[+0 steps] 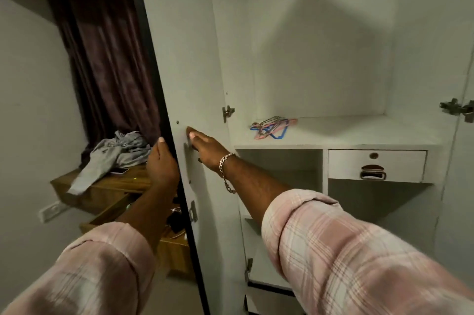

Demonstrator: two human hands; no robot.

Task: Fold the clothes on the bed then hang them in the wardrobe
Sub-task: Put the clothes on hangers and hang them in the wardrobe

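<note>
Hanging at the far left behind everything else, a dark maroon curtain (107,58) drops to a wooden surface (115,182), where a crumpled grey garment (112,155) lies in a heap with one part trailing down over the front edge toward the lower left; a pale phone (120,171) lies just beside it on the wood. Below, an open wooden drawer (107,214) juts out. The left hand (161,163) grips the dark outer edge of the open wardrobe door (189,63), thumb on the near face and fingers wrapped out of sight behind the edge. That door stands tall and narrow, its long axis vertical, swung out toward the camera. The right hand (205,146) lies against the door's pale inner face, fingers straight and pointing up and left, flat on the panel and holding nothing; a chain bracelet (225,168) hangs at the wrist, and both forearms wear rolled pink checked sleeves (359,258). Right of the door, the wardrobe (320,58) is open: a small tangle of wire hangers (273,127), blue, pink and metal, lies flat on the shelf (346,135), hooks toward the left. Under the shelf sits a closed drawer (377,165) with a metal handle, and a hinge (456,108) shows at the far right.
</note>
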